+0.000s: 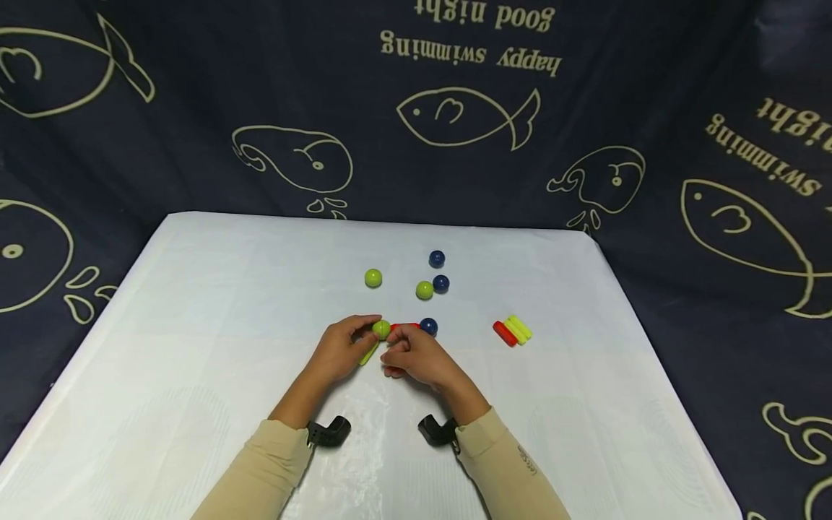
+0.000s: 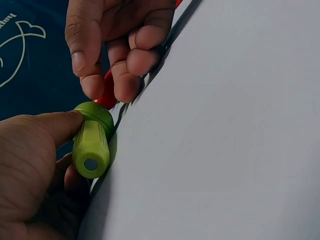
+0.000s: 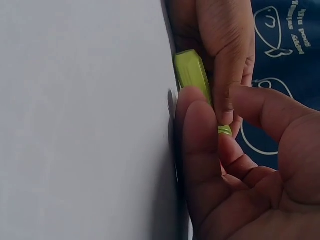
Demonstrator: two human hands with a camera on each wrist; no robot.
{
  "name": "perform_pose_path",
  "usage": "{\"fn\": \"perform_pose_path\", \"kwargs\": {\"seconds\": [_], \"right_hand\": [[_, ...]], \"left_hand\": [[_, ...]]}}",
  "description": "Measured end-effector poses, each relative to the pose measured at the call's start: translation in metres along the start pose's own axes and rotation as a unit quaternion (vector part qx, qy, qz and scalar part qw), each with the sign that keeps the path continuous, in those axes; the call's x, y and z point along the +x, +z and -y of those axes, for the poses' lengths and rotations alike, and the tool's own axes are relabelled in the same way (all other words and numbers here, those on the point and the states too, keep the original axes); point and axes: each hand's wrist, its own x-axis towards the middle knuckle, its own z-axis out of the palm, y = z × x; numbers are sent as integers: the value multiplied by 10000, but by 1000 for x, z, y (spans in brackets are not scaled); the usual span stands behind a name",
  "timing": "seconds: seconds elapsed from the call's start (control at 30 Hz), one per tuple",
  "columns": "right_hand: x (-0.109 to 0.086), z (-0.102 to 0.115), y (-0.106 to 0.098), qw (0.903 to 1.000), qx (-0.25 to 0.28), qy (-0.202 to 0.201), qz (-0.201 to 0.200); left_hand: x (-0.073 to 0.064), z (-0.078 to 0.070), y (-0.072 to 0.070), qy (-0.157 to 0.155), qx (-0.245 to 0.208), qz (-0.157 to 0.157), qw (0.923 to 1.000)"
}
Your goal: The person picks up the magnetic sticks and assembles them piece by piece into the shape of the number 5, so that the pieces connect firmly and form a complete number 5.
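My left hand (image 1: 339, 349) pinches a lime-green ball (image 1: 382, 330) between thumb and fingers, low over the white table. From this ball a green stick (image 2: 91, 142) with a grey round end extends toward me. A red stick (image 1: 404, 326) lies on the ball's other side, with a dark blue ball (image 1: 428, 327) at its right end. Close beside the green ball is my right hand (image 1: 422, 354), its fingers loosely bent with nothing between thumb and fingertips. In the left wrist view its fingertips hang right by the red stick (image 2: 107, 92), which they partly hide.
Farther back on the white table (image 1: 260, 282) lie two green balls (image 1: 373, 278) and two dark blue balls (image 1: 437, 258). At the right, a red stick (image 1: 505, 334) lies alongside green sticks (image 1: 519, 328). A dark cloth (image 1: 364, 87) with fish drawings hangs behind the table.
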Motion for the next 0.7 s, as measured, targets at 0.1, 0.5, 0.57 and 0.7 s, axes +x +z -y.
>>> {"fn": "perform_pose_path", "kwargs": {"seconds": [0.1,0.5,0.57,0.7], "right_hand": [[0,0,1,9999,-111,-41,-60],[-1,5,5,9986,-472,-60,-229],[-1,5,3,9977,-604,-94,-284],[-2,7,-5,9915,-1176,-301,-467]], "left_hand": [[0,0,0,-32,41,-22,10000],[1,1,0,-198,64,-36,9998],[1,1,0,-199,82,-31,9998],[1,1,1,-203,92,-16,9997]]}}
